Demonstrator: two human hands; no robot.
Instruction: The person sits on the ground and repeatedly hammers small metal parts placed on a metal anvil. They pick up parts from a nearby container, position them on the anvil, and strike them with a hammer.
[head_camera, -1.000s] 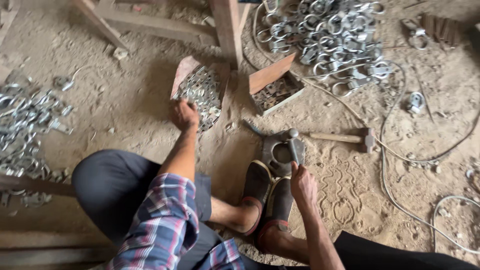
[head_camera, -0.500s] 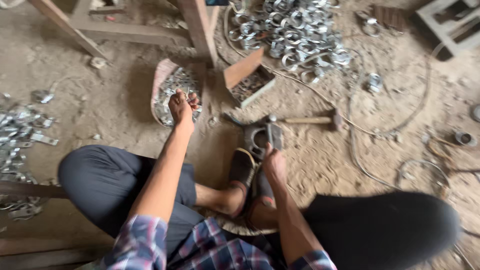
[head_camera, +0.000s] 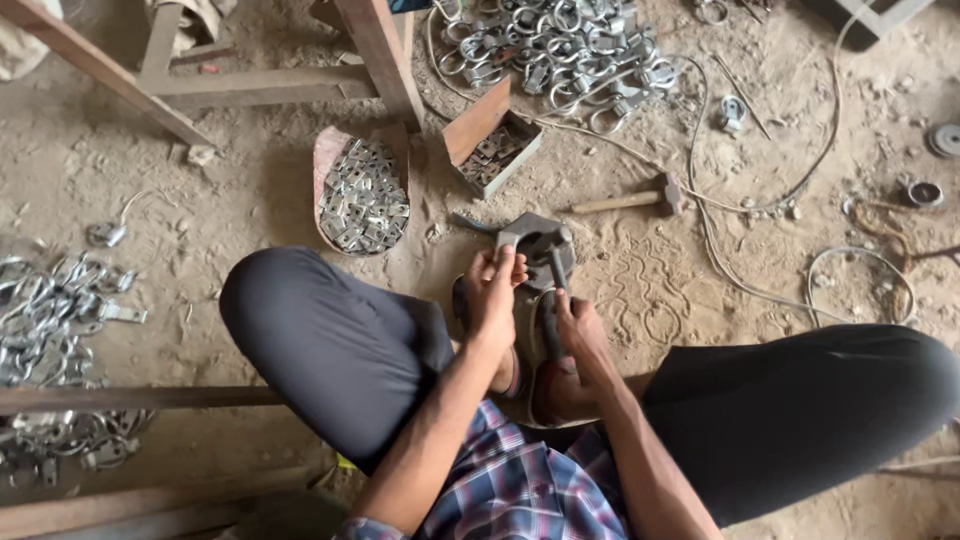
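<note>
I sit on the dirt floor with my sandalled feet together under a dark metal fixture. My left hand pinches a small grey metal plate against the fixture's left side. Just right of it, my right hand is closed around a dark metal handle that runs up into the fixture. An oval tray of small metal plates lies on the ground to the left of the fixture, beyond my left knee.
An open wooden box of small parts and a hammer lie beyond the fixture. A heap of metal ring clamps lies at the top and another heap of clamps at the left. Wooden frame legs stand at the top left; wires trail at the right.
My left hand has come back from the tray of plates to the fixture, now holding a small plate. My right hand has stayed at the fixture's handle. The view has shifted.
</note>
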